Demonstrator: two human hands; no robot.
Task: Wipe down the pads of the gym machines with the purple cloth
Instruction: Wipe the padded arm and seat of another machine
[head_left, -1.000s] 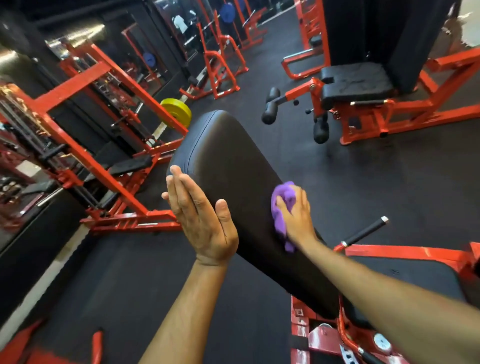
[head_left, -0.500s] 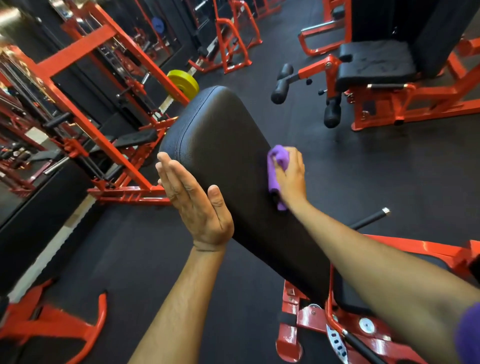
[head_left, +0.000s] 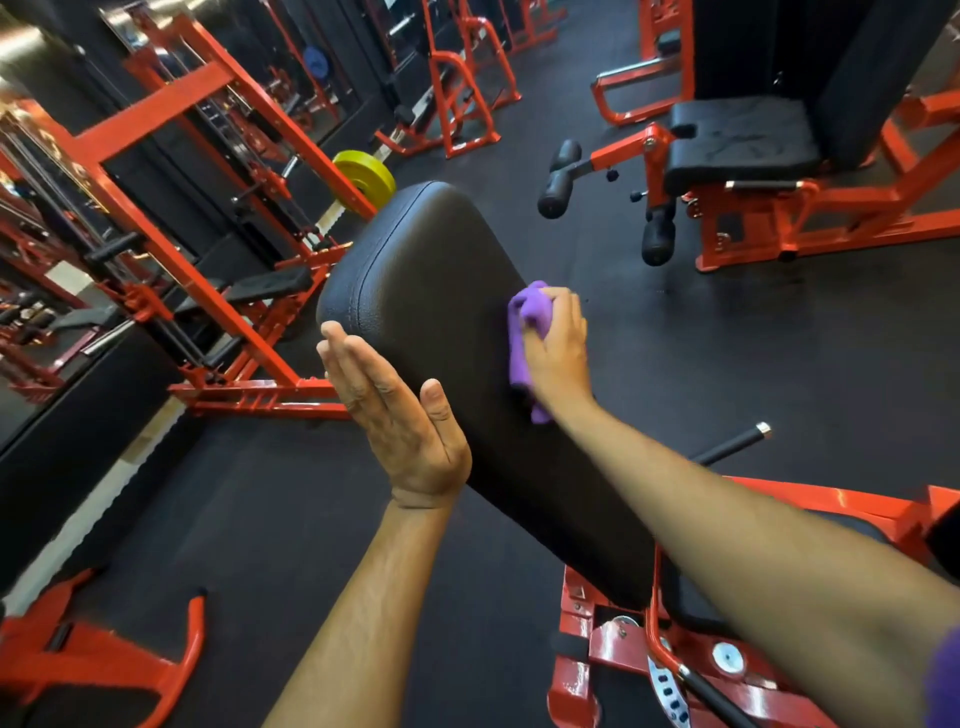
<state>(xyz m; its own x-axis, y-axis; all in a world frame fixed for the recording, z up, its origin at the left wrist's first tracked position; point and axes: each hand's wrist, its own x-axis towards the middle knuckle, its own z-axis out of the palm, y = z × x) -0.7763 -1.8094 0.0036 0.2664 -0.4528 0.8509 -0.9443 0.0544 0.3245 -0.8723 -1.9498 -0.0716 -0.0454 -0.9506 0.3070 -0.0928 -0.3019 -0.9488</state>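
Observation:
A long black back pad (head_left: 441, 291) of a red-framed bench slants up through the middle of the view. My right hand (head_left: 558, 353) grips the bunched purple cloth (head_left: 524, 338) and presses it against the pad's right edge, about a third of the way down from the top. My left hand (head_left: 395, 415) lies flat with straight fingers against the pad's left side. The pad's lower end is hidden behind my right forearm.
The bench's red frame (head_left: 613, 644) and a black handle bar (head_left: 732, 444) sit at lower right. A leg machine with a black seat (head_left: 737, 140) stands at upper right. Red racks (head_left: 208, 218) and a yellow weight plate (head_left: 363, 176) stand on the left over black rubber floor.
My right hand slid the cloth up the pad's right edge over the last second. The left hand stayed flat against the pad's left side. The camera shifted slightly.

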